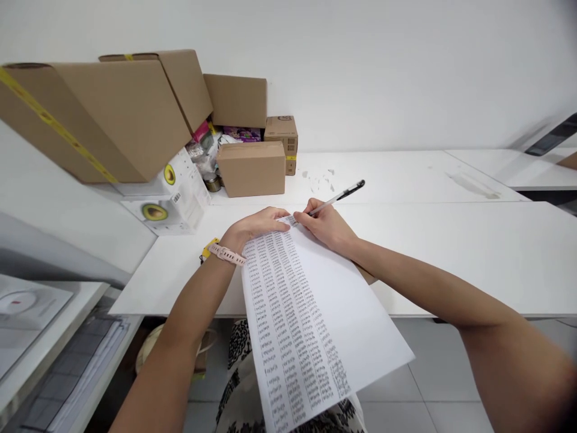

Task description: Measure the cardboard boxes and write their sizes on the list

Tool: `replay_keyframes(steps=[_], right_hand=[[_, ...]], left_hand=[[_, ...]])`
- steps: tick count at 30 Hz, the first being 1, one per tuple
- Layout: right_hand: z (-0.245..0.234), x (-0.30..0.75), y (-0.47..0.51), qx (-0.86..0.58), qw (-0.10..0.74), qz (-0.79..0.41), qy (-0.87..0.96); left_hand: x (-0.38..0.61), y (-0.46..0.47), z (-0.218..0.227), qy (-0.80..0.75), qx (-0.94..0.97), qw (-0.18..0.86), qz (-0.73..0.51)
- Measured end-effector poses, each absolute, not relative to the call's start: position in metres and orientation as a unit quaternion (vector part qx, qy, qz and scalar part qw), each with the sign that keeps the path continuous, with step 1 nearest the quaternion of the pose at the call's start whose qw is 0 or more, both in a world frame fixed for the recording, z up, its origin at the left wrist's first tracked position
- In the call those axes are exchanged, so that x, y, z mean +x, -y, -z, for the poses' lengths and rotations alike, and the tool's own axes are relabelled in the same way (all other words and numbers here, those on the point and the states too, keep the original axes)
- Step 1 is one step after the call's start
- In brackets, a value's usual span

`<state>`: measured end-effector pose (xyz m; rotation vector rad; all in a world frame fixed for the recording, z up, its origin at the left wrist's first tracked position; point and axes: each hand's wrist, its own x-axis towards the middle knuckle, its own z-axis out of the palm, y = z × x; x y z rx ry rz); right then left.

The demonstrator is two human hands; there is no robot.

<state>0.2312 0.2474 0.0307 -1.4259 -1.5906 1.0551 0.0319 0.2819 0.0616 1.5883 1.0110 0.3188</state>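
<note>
A white sheet of paper (311, 319) printed with dense columns of small text lies on the white table (451, 252) and hangs over its near edge toward my lap. My left hand (255, 227), with a pink watch strap at the wrist, rests flat on the sheet's top left corner, fingers stretched and pressing it down. My right hand (324, 225) is closed round a pen (340, 195) with a clear barrel and black cap end. The pen's tip touches the paper near its top edge, right next to my left fingertips.
Several cardboard boxes (251, 168) are piled at the table's back left, the largest (94, 114) tilted. A white box with avocado pictures (169, 198) leans below them. A yellow object (208, 248) peeks from behind my left wrist. A second white table (509, 168) stands at right.
</note>
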Motion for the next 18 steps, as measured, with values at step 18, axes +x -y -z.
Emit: replay_keyframes(steps=[18], right_hand=[[-0.0359, 0.2305, -0.2411, -0.587, 0.330, -0.301, 0.675]], left_hand=[[0.0312, -0.2843, -0.0562, -0.429, 0.687, 0.569, -0.143]])
